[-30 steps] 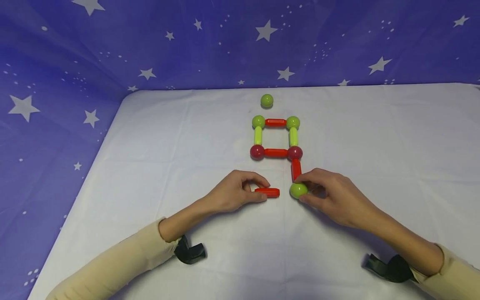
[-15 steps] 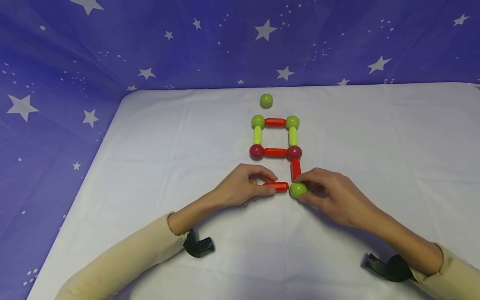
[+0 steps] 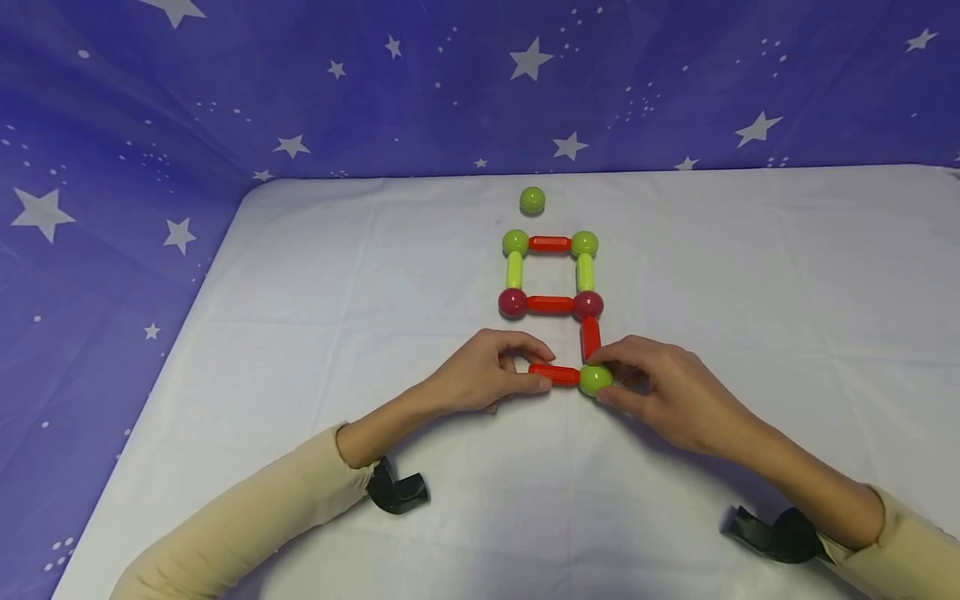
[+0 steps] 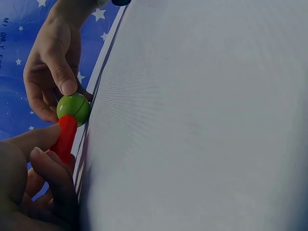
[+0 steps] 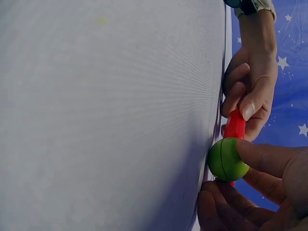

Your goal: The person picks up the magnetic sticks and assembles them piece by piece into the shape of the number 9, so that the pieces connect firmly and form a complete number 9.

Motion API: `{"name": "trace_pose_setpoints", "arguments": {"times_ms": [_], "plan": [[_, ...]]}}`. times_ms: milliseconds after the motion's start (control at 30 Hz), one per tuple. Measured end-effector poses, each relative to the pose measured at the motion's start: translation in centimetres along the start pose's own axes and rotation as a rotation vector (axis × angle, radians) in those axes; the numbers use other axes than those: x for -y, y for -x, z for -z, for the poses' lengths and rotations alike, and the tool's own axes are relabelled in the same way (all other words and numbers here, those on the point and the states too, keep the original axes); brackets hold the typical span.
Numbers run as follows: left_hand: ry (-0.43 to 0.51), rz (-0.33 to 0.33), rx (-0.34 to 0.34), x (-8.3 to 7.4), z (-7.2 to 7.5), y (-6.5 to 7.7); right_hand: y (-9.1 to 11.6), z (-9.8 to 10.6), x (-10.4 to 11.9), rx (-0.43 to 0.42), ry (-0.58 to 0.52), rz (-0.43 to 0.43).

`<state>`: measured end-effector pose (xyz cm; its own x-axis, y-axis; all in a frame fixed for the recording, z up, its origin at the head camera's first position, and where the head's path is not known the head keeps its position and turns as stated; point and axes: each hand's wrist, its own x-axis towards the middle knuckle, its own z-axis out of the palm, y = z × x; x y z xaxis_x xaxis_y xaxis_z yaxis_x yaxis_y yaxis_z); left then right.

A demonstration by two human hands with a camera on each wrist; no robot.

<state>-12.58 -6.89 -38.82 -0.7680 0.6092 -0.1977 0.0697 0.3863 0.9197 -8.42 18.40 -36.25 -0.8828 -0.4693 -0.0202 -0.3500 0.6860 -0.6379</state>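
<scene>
My left hand (image 3: pixel 486 372) pinches a red rod (image 3: pixel 558 375) between thumb and fingers. The rod's right end meets a green ball (image 3: pixel 596 380), which my right hand (image 3: pixel 666 390) pinches from the right. A second red rod (image 3: pixel 591 338) runs from that ball up to a dark red ball (image 3: pixel 588 305). Above lies a square of rods and balls: a red lower rod (image 3: pixel 551 305), another dark red ball (image 3: pixel 513 302) at its left, two yellow-green rods as sides, and a red upper rod (image 3: pixel 550 244) between two green balls. Both wrist views show the pinched green ball (image 4: pixel 73 109) against the red rod (image 5: pixel 235 125).
A loose green ball (image 3: pixel 532 200) lies behind the square, near the far edge of the white-covered table (image 3: pixel 337 275). A blue cloth (image 3: pixel 420 92) with stars hangs behind and at the left. Dark straps with protruding pieces sit at both wrists.
My left hand has moved right and slightly up with the red rod, whose end now meets the green ball; half a second ago a small gap showed. The right hand stays on the ball.
</scene>
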Motion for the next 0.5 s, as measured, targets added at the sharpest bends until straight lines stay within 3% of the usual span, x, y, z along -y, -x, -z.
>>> {"name": "trace_pose_setpoints", "arguments": {"times_ms": [500], "plan": [[-0.065, -0.028, 0.015, 0.50, 0.10, 0.02, -0.08, 0.00, -0.06, -0.001, -0.002, 0.006]]}}
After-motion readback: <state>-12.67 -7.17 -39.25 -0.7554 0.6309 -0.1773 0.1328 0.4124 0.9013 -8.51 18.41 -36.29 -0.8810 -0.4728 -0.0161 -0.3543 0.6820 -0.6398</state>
